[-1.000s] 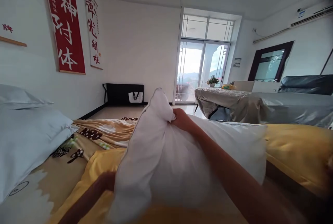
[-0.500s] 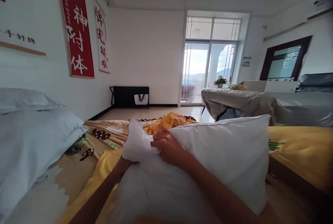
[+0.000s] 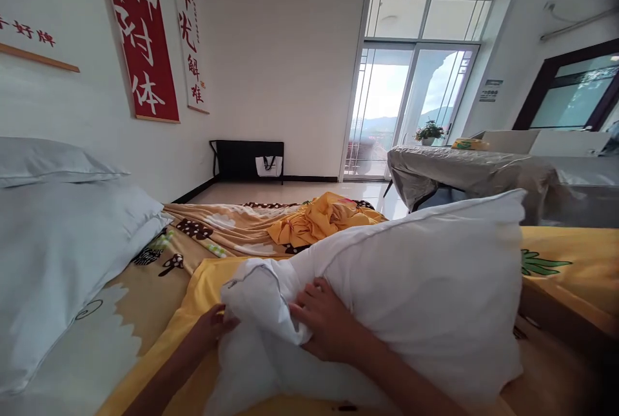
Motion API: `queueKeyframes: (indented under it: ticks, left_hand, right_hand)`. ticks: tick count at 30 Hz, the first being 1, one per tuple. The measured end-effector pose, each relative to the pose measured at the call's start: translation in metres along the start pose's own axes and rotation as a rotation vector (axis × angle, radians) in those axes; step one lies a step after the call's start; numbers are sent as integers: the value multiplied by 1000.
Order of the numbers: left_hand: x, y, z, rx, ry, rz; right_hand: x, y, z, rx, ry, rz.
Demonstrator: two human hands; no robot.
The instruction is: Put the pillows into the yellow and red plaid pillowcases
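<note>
A plump white pillow (image 3: 430,293) stands on its long side in front of me, with a seam along its top edge. At its left end the white fabric is bunched and folded over, and a thin dark line like a zipper edge shows there. My right hand (image 3: 326,322) is closed on this fold, fingers over the top and thumb toward the left. My left hand (image 3: 215,326) is at the pillow's left edge, its fingers bent against the fabric. Some of its fingertips are hidden by the pillow.
Another white pillow (image 3: 82,255) lies at left on the patterned bedding (image 3: 169,287). Crumpled yellow cloth (image 3: 329,216) lies beyond my pillow. Yellow bedding (image 3: 575,261) is at right. Behind stand a plastic-covered table (image 3: 474,168) and a black folded frame (image 3: 236,161) against the wall.
The pillow's left corner, upright before, has folded down. My right hand has moved lower with it. My left hand, earlier hidden behind the corner, now shows. The view has tilted down.
</note>
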State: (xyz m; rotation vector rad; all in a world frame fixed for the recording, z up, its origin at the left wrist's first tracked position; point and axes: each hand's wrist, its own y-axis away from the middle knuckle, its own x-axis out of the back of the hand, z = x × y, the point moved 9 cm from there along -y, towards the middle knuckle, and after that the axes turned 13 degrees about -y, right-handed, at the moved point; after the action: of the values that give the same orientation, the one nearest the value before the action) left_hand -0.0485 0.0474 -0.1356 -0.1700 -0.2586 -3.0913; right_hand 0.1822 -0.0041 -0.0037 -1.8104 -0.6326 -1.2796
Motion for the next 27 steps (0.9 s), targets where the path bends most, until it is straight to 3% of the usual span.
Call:
queueKeyframes:
  ticks: [3,5,8,13,17,22,25,27]
  left_hand:
    - [-11,28,-23,56,-84,-189]
    - [-21,42,-29,23,-223,-283]
    - [-22,49,-25,-36,-314,-195]
    - [-31,54,-24,160,144,-69]
    - [-47,49,2,270,445,45]
    - [-64,39,45,297,530,65]
    - [-61,41,61,212,383,3]
    - [-47,48,83,-9,197,0]
  right_hand:
    - [3,3,1,-14,-42,3]
    - [-1,6,-7,14,-63,-25]
    - [-18,10,-25,128,-25,-89]
    - [-64,6,-26,205,19,-77]
    - [-94,-4,-14,170,8,-81]
    - [-79,-7,-13,69,189,4]
    - [-60,-5,-9,39,245,79]
    - [-47,-6,-3,29,236,94]
